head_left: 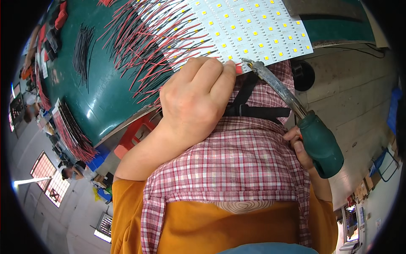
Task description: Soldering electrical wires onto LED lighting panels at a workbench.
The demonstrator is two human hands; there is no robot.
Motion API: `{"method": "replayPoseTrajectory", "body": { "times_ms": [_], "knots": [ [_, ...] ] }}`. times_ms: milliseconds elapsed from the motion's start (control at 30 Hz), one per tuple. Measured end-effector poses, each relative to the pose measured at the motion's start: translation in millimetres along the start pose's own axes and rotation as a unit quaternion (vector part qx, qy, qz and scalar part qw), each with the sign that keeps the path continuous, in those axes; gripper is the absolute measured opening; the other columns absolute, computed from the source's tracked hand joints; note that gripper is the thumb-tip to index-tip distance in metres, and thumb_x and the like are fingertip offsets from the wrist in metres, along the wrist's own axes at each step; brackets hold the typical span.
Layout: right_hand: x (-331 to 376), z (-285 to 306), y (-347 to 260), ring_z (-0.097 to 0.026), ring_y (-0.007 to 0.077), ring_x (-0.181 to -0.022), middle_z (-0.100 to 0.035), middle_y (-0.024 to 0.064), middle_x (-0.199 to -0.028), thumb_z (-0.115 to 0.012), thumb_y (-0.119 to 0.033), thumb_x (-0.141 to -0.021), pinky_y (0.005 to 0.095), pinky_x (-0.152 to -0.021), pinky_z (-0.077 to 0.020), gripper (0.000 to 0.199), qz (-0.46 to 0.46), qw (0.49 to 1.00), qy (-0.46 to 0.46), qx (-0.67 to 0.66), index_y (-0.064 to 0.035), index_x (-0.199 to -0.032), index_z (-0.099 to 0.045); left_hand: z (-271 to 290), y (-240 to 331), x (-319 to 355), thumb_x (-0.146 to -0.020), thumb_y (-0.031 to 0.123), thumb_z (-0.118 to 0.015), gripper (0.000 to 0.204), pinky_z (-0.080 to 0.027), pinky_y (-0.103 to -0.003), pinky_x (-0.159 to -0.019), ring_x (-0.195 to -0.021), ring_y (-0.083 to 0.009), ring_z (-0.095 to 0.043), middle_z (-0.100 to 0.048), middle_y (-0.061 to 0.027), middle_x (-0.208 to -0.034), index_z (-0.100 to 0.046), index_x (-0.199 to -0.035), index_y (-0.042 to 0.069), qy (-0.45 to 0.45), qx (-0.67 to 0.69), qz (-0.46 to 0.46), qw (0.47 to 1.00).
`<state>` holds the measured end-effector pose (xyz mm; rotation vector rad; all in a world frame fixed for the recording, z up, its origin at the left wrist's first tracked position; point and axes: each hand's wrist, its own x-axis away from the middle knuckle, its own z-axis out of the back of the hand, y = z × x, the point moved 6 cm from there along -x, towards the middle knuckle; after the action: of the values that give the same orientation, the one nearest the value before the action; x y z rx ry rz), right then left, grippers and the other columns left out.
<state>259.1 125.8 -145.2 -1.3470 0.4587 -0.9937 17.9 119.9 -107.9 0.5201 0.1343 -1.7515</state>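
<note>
The left hand (194, 99) has its fingers pinched narrow on the end of a red wire (238, 67), holding it against the near edge of a white LED panel (253, 29). The right hand (298, 148) has its fingers closed around the green handle of a soldering iron (296, 106), whose tip meets the wire end at the panel's edge. The panel lies on a dark green surface (105, 97), with many red and black wires (144, 46) fanned out beside it.

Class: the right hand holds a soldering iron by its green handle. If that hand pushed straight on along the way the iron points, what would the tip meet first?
Probably the red wire end pinched by the left hand, at the edge of the white LED board; depth is unclear.
</note>
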Motion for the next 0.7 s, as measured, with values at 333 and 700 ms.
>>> {"method": "replayPoseTrajectory", "body": {
  "times_ms": [333,700],
  "knots": [
    [-2.6,-0.5,-1.8,-0.069,0.0184,-0.070,-0.069,0.0093,-0.080,-0.068,-0.006,-0.079,0.0267,-0.063,-0.0542,0.015,-0.002,0.984,-0.087,0.157,0.0006,-0.090,-0.059,-0.7,1.1,-0.2,-0.067,0.007,-0.067,0.018,-0.045,-0.025,-0.050,-0.070,-0.0155,-0.058,-0.055,-0.0016,-0.074,-0.065,-0.084,0.005,0.016,-0.005,-0.009,1.000],
    [-5.5,3.9,-3.0,-0.066,0.0157,-0.071,-0.069,0.0043,-0.081,-0.063,-0.003,-0.079,0.0260,-0.066,-0.0529,0.010,-0.030,0.995,-0.059,0.073,-0.0030,-0.089,-0.067,4.8,4.1,-4.6,-0.065,-0.003,-0.067,0.022,-0.051,-0.029,-0.061,-0.069,-0.0197,-0.062,-0.063,-0.0043,-0.076,-0.068,-0.087,0.003,-0.031,0.014,0.035,0.999]
  ]
}}
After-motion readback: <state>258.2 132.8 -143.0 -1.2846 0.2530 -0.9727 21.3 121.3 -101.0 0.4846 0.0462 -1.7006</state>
